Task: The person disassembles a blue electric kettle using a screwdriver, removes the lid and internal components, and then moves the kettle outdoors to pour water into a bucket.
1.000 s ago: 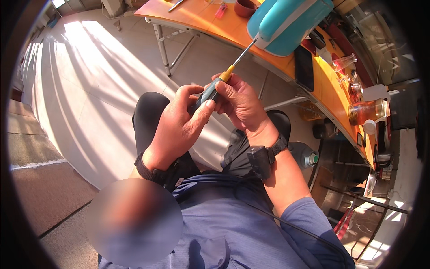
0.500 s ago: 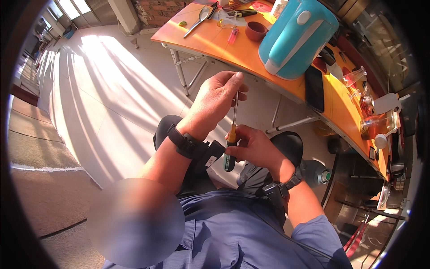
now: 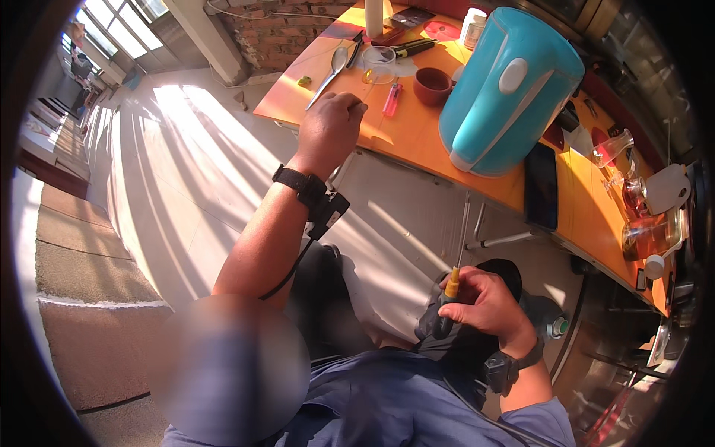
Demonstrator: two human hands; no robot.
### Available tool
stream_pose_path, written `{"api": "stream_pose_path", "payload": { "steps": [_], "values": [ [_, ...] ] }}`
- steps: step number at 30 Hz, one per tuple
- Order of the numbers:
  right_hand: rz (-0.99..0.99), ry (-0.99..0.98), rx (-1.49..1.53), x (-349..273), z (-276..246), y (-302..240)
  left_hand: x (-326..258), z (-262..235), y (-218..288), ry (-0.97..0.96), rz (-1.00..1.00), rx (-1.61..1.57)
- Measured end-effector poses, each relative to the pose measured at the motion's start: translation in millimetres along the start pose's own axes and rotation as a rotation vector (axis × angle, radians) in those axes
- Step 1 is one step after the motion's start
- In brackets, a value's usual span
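My right hand (image 3: 488,302) grips a screwdriver (image 3: 449,294) by its yellow and dark handle, low over my right leg. Its thin metal shaft points up and away from me. My left hand (image 3: 330,128) is raised at the front edge of the orange table (image 3: 283,104), with its fingers curled in. Whatever those fingers may hold is hidden. Just beyond that hand lies a metal spoon (image 3: 338,61). To its right are a pink lighter (image 3: 392,100), a clear glass cup (image 3: 378,67) and a small brown cup (image 3: 432,87).
A large turquoise kettle (image 3: 491,97) stands near the table's front edge, beside a dark phone (image 3: 541,182). Glass tea vessels (image 3: 646,237) stand farther right. Metal table legs (image 3: 499,241) reach down in front of me. A bottle (image 3: 553,326) is beside my right leg.
My left hand has left the screwdriver's shaft and moved up and left to the table edge. My right hand has moved down and right with the screwdriver.
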State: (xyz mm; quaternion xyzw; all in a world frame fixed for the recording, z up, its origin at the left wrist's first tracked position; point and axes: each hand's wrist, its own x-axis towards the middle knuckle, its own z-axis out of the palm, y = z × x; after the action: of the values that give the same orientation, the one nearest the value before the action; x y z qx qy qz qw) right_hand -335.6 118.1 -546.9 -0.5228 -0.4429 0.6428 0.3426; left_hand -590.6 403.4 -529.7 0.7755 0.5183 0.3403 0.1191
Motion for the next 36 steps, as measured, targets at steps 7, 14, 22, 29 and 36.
{"api": "stream_pose_path", "payload": {
  "steps": [7,14,22,29,36],
  "values": [
    [0.050,0.128,-0.098,-47.4,-54.6,-13.9,35.5,0.7,-25.4,0.002,0.043,0.083],
    [-0.003,0.303,0.113,-80.2,-85.2,-31.2,59.6,-3.4,-38.3,-0.002,0.059,-0.050],
    [-0.338,0.806,-0.271,-97.2,-168.3,-94.6,141.6,-26.0,-28.3,-0.064,-0.056,-0.300],
    [-0.385,0.832,-0.669,-60.2,-259.8,-231.5,265.6,-40.3,31.4,-0.071,0.129,-0.246],
    [-0.372,0.541,-1.117,37.6,-282.2,-361.3,346.8,-47.7,87.1,-0.274,0.136,-0.151]
  ]
}}
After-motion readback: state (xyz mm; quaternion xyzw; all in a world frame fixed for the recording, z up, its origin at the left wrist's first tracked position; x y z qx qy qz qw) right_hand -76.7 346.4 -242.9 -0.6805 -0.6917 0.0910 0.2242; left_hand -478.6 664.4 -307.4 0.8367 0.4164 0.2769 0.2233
